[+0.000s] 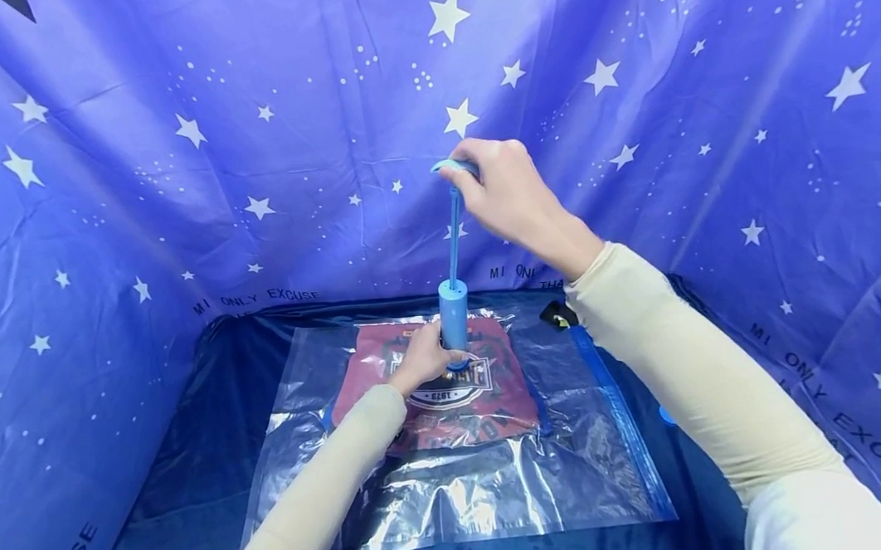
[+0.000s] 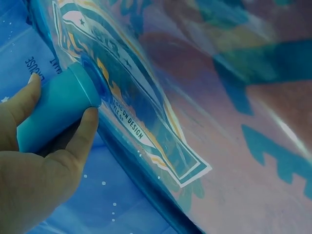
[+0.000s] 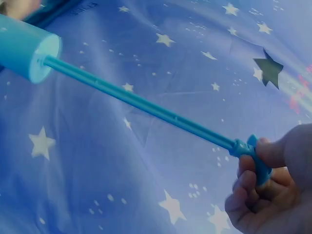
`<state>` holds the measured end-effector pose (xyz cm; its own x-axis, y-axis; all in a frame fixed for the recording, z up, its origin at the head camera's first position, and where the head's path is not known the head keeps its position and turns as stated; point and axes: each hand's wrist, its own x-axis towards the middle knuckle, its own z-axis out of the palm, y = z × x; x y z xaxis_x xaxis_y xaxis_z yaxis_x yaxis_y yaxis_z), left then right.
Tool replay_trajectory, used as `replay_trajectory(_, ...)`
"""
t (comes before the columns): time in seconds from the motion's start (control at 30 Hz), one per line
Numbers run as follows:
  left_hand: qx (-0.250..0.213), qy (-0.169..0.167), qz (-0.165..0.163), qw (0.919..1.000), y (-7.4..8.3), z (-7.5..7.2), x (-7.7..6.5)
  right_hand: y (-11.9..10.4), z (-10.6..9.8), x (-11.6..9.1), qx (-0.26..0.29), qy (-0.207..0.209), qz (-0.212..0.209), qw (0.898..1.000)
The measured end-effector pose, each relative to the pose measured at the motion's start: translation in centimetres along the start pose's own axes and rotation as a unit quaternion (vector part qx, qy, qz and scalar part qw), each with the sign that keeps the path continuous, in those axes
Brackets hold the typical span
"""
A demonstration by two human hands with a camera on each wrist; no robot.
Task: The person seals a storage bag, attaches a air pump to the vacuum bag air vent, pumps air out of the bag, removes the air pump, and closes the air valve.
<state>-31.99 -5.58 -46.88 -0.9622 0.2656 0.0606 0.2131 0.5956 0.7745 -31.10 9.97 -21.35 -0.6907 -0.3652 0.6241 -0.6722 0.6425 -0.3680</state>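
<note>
A blue hand pump (image 1: 453, 316) stands upright on a clear plastic storage bag (image 1: 468, 506), its rod drawn far out of the barrel. My left hand (image 1: 423, 357) grips the barrel low down, thumb and fingers around it in the left wrist view. High above, my right hand (image 1: 506, 184) holds the pump's handle (image 3: 261, 165) with curled fingers. The pump's lower end meets the bag at a round blue valve (image 2: 96, 78). Inside the bag lies a folded red garment (image 1: 493, 422) with a printed badge and lettering.
A blue zip strip (image 1: 628, 431) runs along the bag's right edge. Dark blue cloth (image 1: 188, 454) covers the surface beneath. Behind the sleeve lies a small black item (image 1: 557, 314), and a blue round piece (image 1: 667, 415) sits at right. Star-printed curtains (image 1: 314, 149) enclose three sides.
</note>
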Motion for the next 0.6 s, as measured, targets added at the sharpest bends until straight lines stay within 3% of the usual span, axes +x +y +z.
replay_trajectory(0.17, -0.009, -0.001, -0.004, 0.9999, -0.1, 0.2, -0.1, 0.8, 1.7, -1.2, 0.012, -0.001, -0.003, 1.000)
replay_trajectory(0.4, -0.030, -0.016, -0.005, 0.9994, -0.1, 0.6, -0.4, 4.5, 7.5, -6.1, -0.017, -0.134, 0.048, 0.990)
replay_trajectory(0.5, -0.046, -0.017, -0.001, 0.9988, 0.0, 0.5, -0.1, 5.4, 8.6, -7.0, -0.035, -0.142, 0.043, 0.988)
replay_trajectory(0.6, -0.028, -0.009, 0.000, 0.9996, 0.1, 0.3, 0.2, 5.3, 8.4, -6.5, -0.028, -0.134, 0.033, 0.990)
